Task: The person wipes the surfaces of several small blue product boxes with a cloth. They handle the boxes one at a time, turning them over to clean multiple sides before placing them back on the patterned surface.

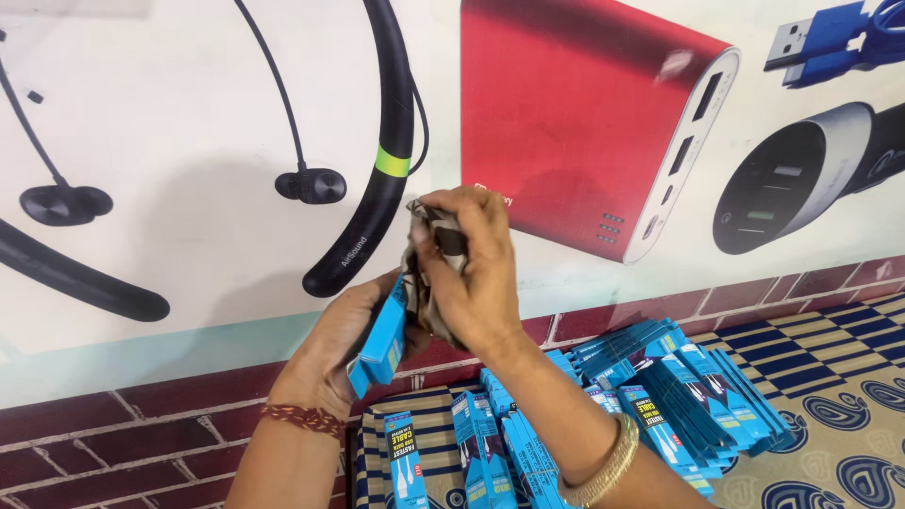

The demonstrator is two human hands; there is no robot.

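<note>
My left hand [337, 351] holds a slim blue cable box [383, 337] upright in front of the wall. My right hand [474, 273] grips a crumpled dark and beige patterned cloth [429, 247] and presses it against the box's upper side. Both hands meet above a pile of the same kind of blue boxes [584, 415]. A red thread band circles my left wrist, and a gold bangle [603, 464] sits on my right forearm.
Several blue boxes lie in loose rows on a blue and cream patterned cloth [848, 377]. Behind them is a wall poster [189, 141] showing earphones, a red power bank and chargers, above a painted brick strip [113, 443].
</note>
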